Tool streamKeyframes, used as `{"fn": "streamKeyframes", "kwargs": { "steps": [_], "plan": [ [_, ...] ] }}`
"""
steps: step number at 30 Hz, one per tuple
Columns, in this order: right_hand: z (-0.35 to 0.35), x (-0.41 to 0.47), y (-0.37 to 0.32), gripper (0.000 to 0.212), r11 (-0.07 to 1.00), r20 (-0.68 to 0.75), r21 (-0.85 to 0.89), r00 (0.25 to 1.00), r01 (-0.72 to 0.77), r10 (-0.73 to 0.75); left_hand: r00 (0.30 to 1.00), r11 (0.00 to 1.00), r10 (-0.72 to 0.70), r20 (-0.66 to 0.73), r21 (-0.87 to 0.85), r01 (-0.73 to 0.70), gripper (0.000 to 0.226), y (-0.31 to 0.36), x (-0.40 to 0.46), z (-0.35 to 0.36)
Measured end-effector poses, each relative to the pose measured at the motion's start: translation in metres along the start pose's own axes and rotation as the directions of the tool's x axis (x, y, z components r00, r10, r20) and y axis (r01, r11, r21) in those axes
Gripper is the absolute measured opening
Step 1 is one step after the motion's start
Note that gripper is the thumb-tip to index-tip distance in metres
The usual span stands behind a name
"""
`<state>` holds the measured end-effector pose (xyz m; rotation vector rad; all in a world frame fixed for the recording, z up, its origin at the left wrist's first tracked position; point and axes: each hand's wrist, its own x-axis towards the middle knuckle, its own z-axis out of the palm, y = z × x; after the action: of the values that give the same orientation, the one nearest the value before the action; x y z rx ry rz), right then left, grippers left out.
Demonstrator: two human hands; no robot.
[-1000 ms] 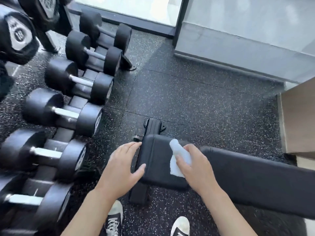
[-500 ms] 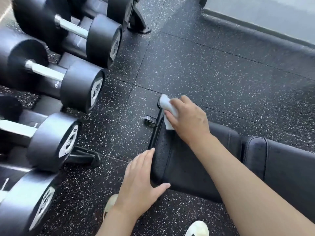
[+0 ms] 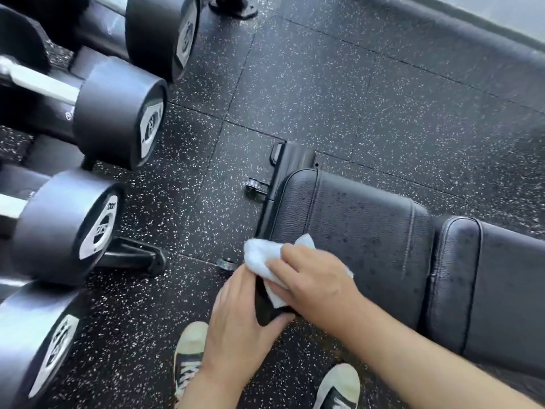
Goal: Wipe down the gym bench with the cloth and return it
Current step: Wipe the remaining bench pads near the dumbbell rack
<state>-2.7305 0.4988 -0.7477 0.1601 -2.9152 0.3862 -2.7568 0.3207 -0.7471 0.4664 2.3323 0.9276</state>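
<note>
A black padded gym bench [image 3: 365,231] runs from the centre to the right edge, its seat pad speckled with droplets. My right hand [image 3: 312,278] holds a white cloth [image 3: 259,255] and presses it on the near left corner of the seat pad. My left hand [image 3: 236,326] grips the near left end of the pad, fingers on the end face and thumb under the edge. The bench's black metal foot [image 3: 292,157] sticks out beyond the pad's far end.
A rack of large black dumbbells [image 3: 118,110] fills the left side, its foot [image 3: 138,258] reaching toward the bench. Speckled black rubber floor [image 3: 354,84] lies beyond the bench. My two sneakers [image 3: 188,352] stand just below the hands. A grey wall base crosses the top right.
My right hand has drawn the cloth from the far corner of the seat pad back to the near corner, beside my left hand. The view has tilted closer over the bench.
</note>
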Motion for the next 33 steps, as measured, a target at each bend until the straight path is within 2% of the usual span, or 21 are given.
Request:
{"fn": "streamKeyframes", "kwargs": {
  "steps": [2, 4, 7, 9, 12, 14, 15, 17, 20, 22, 24, 26, 28, 31, 33],
  "plan": [
    [-0.003, 0.028, 0.033, 0.019, 0.995, -0.037, -0.100, 0.999, -0.013, 0.010, 1.000, 0.999, 0.013, -0.005, 0.045, -0.013, 0.099, -0.001, 0.002, 0.001],
    [-0.002, 0.068, 0.070, 0.019, 0.970, -0.097, -0.197, 0.988, -0.142, 0.124, 1.000, 0.998, 0.022, -0.009, 0.066, -0.022, 0.108, 0.001, 0.007, 0.003],
    [0.001, 0.111, 0.100, 0.027, 0.919, -0.137, -0.178, 0.934, -0.352, 0.331, 1.000, 0.998, 0.017, 0.013, 0.065, -0.018, 0.114, 0.004, 0.014, 0.002],
    [0.003, 0.109, 0.092, 0.025, 0.892, -0.146, -0.140, 0.900, -0.429, 0.410, 0.999, 0.997, 0.024, 0.029, 0.067, -0.026, 0.115, 0.005, 0.015, 0.000],
    [0.001, 0.063, 0.048, 0.018, 0.918, -0.137, -0.152, 0.927, -0.367, 0.348, 0.999, 0.998, 0.029, 0.044, 0.050, -0.031, 0.107, 0.004, 0.016, -0.007],
    [0.004, 0.016, 0.015, 0.013, 0.970, -0.052, -0.165, 0.984, -0.177, 0.170, 0.997, 0.998, 0.046, 0.055, 0.027, -0.048, 0.090, 0.002, 0.017, -0.012],
    [0.006, -0.007, 0.002, 0.018, 0.983, -0.004, -0.168, 0.997, -0.077, 0.077, 0.996, 0.998, 0.060, 0.065, 0.026, -0.062, 0.082, 0.002, 0.018, -0.015],
    [0.011, -0.037, -0.011, 0.026, 0.992, 0.067, -0.123, 0.997, -0.020, 0.028, 0.991, 0.995, 0.090, 0.096, 0.025, -0.093, 0.080, 0.005, 0.018, -0.020],
    [0.005, -0.022, 0.005, 0.018, 0.993, 0.059, -0.093, 0.996, -0.066, 0.072, 0.990, 0.994, 0.103, 0.097, 0.010, -0.104, 0.077, 0.016, 0.018, -0.023],
    [-0.006, 0.011, 0.036, 0.015, 0.964, -0.029, -0.129, 0.973, -0.233, 0.231, 0.989, 0.990, 0.123, 0.085, 0.061, -0.129, 0.077, 0.026, 0.025, -0.023],
    [-0.018, 0.043, 0.075, 0.021, 0.895, -0.088, -0.112, 0.901, -0.432, 0.424, 0.989, 0.984, 0.135, 0.062, 0.105, -0.141, 0.075, 0.039, 0.039, -0.021],
    [-0.022, 0.060, 0.105, 0.026, 0.829, -0.076, -0.036, 0.829, -0.558, 0.554, 0.991, 0.983, 0.131, 0.030, 0.123, -0.134, 0.071, 0.055, 0.055, -0.014],
    [-0.017, 0.060, 0.105, 0.026, 0.817, -0.096, -0.012, 0.814, -0.576, 0.572, 0.993, 0.983, 0.116, -0.016, 0.145, -0.113, 0.067, 0.066, 0.069, -0.001],
    [-0.018, 0.030, 0.087, 0.024, 0.864, -0.156, -0.061, 0.860, -0.499, 0.486, 0.996, 0.990, 0.055, -0.073, 0.135, -0.045, 0.066, 0.066, 0.078, 0.019],
    [-0.024, -0.005, 0.102, 0.023, 0.860, -0.171, -0.105, 0.861, -0.499, 0.479, 0.990, 0.990, 0.050, -0.128, 0.134, -0.033, 0.062, 0.060, 0.076, 0.027]
  ]
}}
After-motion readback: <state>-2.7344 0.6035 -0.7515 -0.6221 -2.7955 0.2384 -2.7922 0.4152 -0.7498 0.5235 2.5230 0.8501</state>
